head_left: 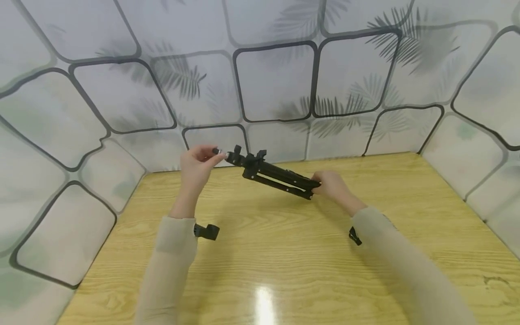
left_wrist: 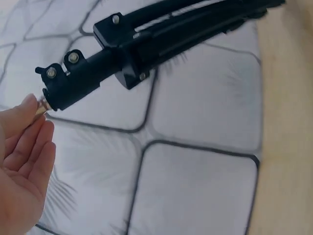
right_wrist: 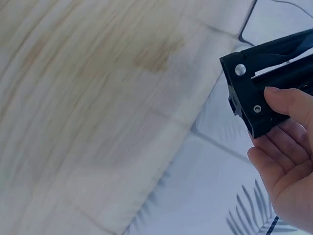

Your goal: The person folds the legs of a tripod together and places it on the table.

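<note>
A folded black tripod (head_left: 284, 175) is held slantwise above the table between both hands, its left end higher. At that upper end my left hand (head_left: 196, 168) pinches a small shiny metal tip (left_wrist: 42, 107) between thumb and fingers. Round clamp bolts (left_wrist: 73, 58) show on the collar beside the tip in the left wrist view. My right hand (head_left: 331, 186) grips the other end, where the folded legs meet; its thumb (right_wrist: 288, 102) lies over the black bracket (right_wrist: 244, 90) there.
The wood-grain table (head_left: 260, 243) spreads under both arms. A patterned cloth wall (head_left: 276, 85) with dark outlines and leaf prints stands behind it and at both sides. Black wrist-worn mounts (head_left: 208, 232) stick out at both sleeves.
</note>
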### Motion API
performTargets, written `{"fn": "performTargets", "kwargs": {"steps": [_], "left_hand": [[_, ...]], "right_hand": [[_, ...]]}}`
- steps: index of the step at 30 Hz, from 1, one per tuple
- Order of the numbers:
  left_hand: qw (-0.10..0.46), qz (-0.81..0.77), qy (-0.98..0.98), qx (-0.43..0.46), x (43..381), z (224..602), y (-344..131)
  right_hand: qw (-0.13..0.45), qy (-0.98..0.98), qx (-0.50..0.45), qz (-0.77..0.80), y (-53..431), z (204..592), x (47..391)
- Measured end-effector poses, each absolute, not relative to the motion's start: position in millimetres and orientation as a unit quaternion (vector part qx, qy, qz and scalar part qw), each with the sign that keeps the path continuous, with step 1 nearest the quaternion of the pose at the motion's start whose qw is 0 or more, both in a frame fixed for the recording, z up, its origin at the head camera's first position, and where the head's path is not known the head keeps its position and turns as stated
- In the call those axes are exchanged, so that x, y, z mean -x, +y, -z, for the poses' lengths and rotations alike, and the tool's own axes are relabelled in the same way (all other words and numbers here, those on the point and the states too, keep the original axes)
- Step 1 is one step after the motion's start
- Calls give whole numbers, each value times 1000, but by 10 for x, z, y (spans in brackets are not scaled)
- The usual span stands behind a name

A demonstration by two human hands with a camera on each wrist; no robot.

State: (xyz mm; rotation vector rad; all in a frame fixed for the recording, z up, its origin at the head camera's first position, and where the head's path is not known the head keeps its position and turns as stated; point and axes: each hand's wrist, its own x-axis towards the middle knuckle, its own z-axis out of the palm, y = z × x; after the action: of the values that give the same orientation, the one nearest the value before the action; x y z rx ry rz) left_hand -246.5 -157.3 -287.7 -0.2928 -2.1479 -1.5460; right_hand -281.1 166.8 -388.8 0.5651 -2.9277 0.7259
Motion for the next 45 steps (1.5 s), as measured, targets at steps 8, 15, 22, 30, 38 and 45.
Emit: {"fn": "performTargets", "kwargs": {"steps": [8, 15, 22, 30, 38, 45], "left_hand": [[136, 507, -849, 57, 2518, 3262, -1808], [79, 472, -876, 60, 2599, 3528, -1901], [18, 435, -897, 73, 2631, 3727, -1959], [-26, 378, -922, 78, 2651, 3872, -1981], [-38, 340, -935, 97, 2660, 3970, -1991], [-47, 328, -937, 115, 2667, 4020, -1997]], "right_hand": [[36, -959, -174, -222, 1800, 3837, 2760], [39, -964, -167, -204, 1868, 3814, 2754], [36, -968, -164, -188, 1880, 3816, 2745], [31, -969, -165, -181, 1862, 3856, 2744], [31, -971, -169, -164, 1838, 3934, 2764], [29, -972, -168, -162, 1812, 3942, 2746]]}}
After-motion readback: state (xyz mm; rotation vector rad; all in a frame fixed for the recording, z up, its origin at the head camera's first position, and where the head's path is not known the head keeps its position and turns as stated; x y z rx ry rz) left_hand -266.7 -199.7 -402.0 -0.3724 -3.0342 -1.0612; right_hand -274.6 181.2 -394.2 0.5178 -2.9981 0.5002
